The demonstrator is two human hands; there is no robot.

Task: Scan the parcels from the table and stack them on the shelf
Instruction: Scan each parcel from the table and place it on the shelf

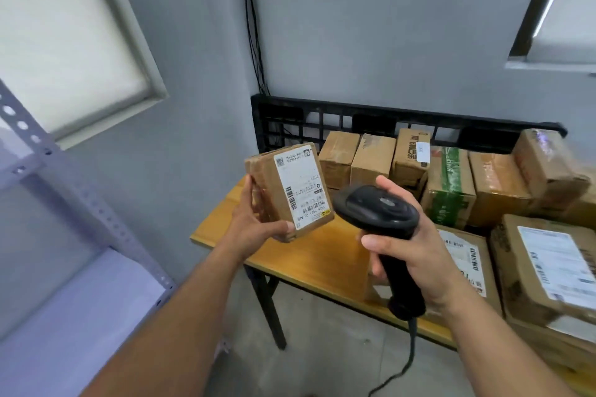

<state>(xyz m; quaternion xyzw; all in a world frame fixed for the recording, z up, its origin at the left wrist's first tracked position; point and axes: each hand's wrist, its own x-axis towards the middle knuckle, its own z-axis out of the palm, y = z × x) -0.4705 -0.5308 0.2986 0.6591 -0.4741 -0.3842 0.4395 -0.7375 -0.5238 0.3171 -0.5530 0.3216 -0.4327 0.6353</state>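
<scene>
My left hand [254,219] grips a small brown cardboard parcel [267,184] from below and the side, holding it above the table's left end with its white barcode label [301,185] facing me. My right hand [416,251] grips the handle of a black barcode scanner [377,208], whose head sits just right of the parcel and points toward the label. The scanner's cable hangs down to the floor. Several more cardboard parcels [451,187] crowd the wooden table [309,255] to the right.
A grey metal shelf [80,300] with perforated uprights stands at the left, its lower board bare. A black plastic pallet [322,116] leans on the wall behind the table. Two labelled parcels [548,264] lie near the table's front right. Concrete floor lies between shelf and table.
</scene>
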